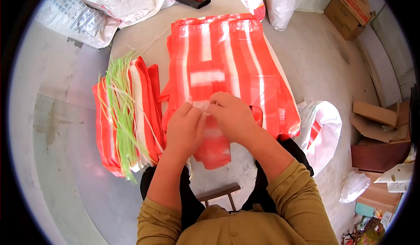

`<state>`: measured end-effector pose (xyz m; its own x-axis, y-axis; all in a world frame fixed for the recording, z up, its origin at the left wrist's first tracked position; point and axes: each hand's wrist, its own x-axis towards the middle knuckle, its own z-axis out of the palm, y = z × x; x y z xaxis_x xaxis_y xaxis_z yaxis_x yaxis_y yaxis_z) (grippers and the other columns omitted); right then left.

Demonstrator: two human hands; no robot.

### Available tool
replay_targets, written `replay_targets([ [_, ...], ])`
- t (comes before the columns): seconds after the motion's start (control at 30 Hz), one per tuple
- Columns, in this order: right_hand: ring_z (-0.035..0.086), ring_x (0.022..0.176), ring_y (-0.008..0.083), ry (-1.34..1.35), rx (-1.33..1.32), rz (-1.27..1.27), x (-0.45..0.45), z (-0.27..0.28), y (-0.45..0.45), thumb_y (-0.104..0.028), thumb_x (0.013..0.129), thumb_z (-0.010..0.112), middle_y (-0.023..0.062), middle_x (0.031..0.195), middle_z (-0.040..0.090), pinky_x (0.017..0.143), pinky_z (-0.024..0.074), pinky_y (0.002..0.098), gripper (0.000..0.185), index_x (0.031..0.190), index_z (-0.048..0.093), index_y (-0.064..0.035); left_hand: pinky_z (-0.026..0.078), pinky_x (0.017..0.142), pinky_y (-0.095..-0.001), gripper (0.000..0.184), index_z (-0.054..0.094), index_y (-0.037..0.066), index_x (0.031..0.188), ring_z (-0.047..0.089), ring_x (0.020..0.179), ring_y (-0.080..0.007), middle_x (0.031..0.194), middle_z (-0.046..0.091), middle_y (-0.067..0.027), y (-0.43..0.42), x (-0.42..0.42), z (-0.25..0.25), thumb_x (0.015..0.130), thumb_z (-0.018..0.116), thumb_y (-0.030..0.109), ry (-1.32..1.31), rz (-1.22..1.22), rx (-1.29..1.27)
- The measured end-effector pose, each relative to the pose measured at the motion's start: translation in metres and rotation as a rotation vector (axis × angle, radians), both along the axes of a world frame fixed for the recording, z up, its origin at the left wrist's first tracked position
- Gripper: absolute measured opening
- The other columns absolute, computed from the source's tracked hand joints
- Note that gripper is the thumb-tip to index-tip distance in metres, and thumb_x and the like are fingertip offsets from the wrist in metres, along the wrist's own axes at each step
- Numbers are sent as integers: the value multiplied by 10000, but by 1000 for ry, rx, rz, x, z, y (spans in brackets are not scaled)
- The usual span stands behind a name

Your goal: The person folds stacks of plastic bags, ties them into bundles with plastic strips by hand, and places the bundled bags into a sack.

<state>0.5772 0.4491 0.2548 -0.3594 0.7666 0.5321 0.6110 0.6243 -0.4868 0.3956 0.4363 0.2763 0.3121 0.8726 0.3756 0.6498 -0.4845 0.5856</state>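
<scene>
Khaki shirt [236,229] nearest cam, L hand [186,127] & R hand [232,116] w/ grip pinched on thin plastic film [213,151] at striped bag stack [245,61]'s near edge, prob. tears if tugged unevenly.

- Striped bags [223,48]: thin plastic, glossy, creased.
- Green strips [120,100]: plastic-looking, slight sheen.
- Sleeves [293,192]: matt cloth.
- Open carton [376,122]: matt cardboard.
- Floor [302,48]: matt, smooth-looking, stained.
</scene>
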Motion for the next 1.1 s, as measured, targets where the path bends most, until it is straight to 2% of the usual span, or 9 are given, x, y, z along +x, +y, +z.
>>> replay_targets([
  [0.13, 648, 857, 283, 217, -239, 107, 1, -4, 4, -57, 850, 707, 68, 937, 641, 706, 538, 391, 155, 1000, 695, -91, 478, 678, -396, 46, 656, -10, 940, 587, 778, -322, 856, 561, -143, 3, -4, -4, 914, 638, 23, -142, 9, -84],
  [0.37, 666, 882, 277, -26, -282, 13, 0, 2, -1, -110, 904, 664, 53, 959, 683, 711, 541, 412, 115, 996, 732, -100, 488, 715, -379, 100, 699, -16, 946, 604, 797, -303, 855, 587, -137, 12, -13, -25, 944, 625, 51, -361, -19, -343],
  [0.53, 671, 910, 278, 86, -114, -45, 7, -2, -10, -162, 941, 646, 67, 947, 693, 732, 552, 421, 132, 957, 763, -101, 510, 760, -377, 124, 718, -19, 970, 635, 839, -296, 867, 615, -131, 12, -17, -25, 948, 639, 73, -218, -20, -345],
  [0.63, 668, 930, 282, -16, -168, -113, 25, -12, -20, -170, 951, 632, 75, 952, 699, 761, 554, 408, 155, 926, 758, -83, 520, 765, -370, 113, 721, -14, 971, 643, 842, -294, 897, 621, -130, 8, -21, -20, 923, 678, 78, -195, 75, -376],
  [0.73, 656, 905, 303, -75, -421, -236, 43, -22, -25, -169, 939, 606, 81, 963, 687, 791, 542, 442, 170, 838, 692, -63, 524, 760, -358, 108, 718, -7, 966, 645, 835, -283, 925, 620, -129, 5, -28, -14, 891, 715, 71, -116, 125, -329],
  [0.87, 661, 916, 296, 92, -502, -91, 53, -17, -26, -192, 958, 599, 101, 948, 676, 805, 531, 412, 212, 855, 685, -28, 515, 731, -332, 87, 705, 6, 932, 627, 807, -244, 919, 609, -114, 4, -27, -13, 876, 737, 64, -85, 186, -262],
  [0.97, 661, 916, 293, 373, -626, -17, 46, -9, -22, -219, 973, 592, 114, 935, 665, 812, 520, 392, 247, 880, 685, -9, 456, 691, -276, 113, 626, 6, 894, 549, 744, -159, 874, 531, -37, 9, -20, -10, 898, 738, 22, -254, 281, -51],
  [1.07, 655, 915, 298, 452, -645, -62, 36, -6, -14, -233, 978, 583, 122, 935, 655, 815, 514, 389, 268, 893, 685, 0, 488, 699, -288, 96, 641, 20, 922, 571, 746, -150, 902, 601, -54, 22, -25, -19, 961, 688, 94, -487, 294, -54],
  [1.1, 654, 917, 304, 438, -642, -90, 33, -5, -10, -234, 980, 577, 125, 937, 653, 815, 513, 396, 274, 886, 683, 1, 494, 704, -284, 104, 626, 29, 943, 579, 749, -141, 924, 620, -58, 27, -27, -24, 992, 658, 115, -643, 253, -220],
])
